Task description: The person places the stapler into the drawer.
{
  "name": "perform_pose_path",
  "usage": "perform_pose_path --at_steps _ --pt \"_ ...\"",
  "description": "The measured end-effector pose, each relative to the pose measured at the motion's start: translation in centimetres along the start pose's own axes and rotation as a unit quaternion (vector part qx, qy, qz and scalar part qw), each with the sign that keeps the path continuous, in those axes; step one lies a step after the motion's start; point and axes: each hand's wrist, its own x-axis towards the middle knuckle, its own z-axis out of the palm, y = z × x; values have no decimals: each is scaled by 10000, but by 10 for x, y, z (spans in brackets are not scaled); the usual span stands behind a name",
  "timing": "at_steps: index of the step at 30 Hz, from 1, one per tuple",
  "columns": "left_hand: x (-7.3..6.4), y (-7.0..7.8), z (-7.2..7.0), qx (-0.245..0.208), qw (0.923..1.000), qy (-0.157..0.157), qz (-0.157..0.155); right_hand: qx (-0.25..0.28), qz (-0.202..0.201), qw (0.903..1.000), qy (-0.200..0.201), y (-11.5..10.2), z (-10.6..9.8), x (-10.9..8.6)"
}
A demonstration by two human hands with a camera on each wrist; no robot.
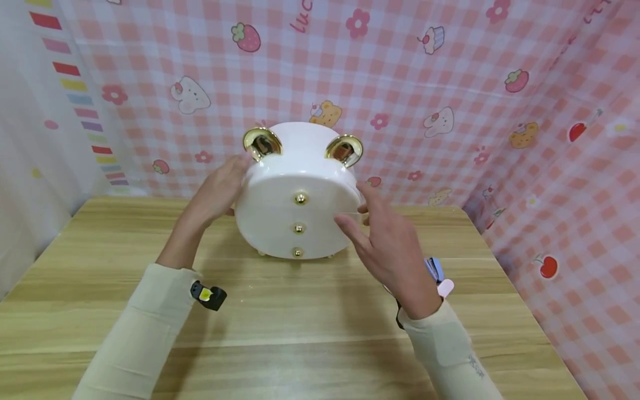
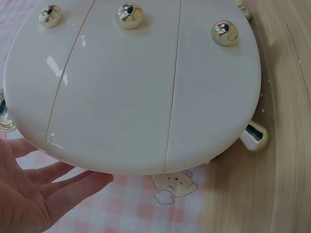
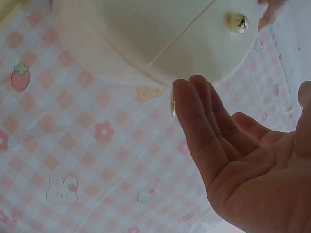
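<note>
A glossy white oval drawer box (image 1: 270,222) stands upright on short gold feet. Two gold ring-shaped ears rise from its top, and three gold knobs (image 2: 129,16) run down its front, with thin seams between the drawer fronts. My left hand (image 1: 220,191) is at the box's left side, its fingers stretched along the edge in the left wrist view. On the other side, my right hand (image 1: 392,244) has its fingertips right at the box's edge, thumb spread in front. In the right wrist view the right fingers (image 3: 194,126) are extended and loosely bent.
The box is on a wood-grain table (image 1: 280,344). Behind and to the right hangs a pink checked cloth (image 1: 300,72) with cartoon prints. Partly hidden behind my right wrist lies a small pale blue and pink item (image 1: 435,269). A white curtain (image 1: 35,139) hangs at left.
</note>
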Motion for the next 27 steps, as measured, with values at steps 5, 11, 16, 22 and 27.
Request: perform_pose_path --at_steps 5,11,16,22,27 --pt "2 0 2 127 9999 12 97 -68 -150 9998 62 -11 17 10" --pt "4 -1 5 305 9992 161 219 154 -448 9985 278 -28 42 27" --pt "3 0 6 345 9990 195 200 180 -764 9954 552 -35 59 40" --pt "4 -1 6 457 9984 211 260 71 -1017 9915 813 -34 70 45" --pt "3 -1 4 480 9984 191 223 36 -1103 9898 905 -33 75 48"
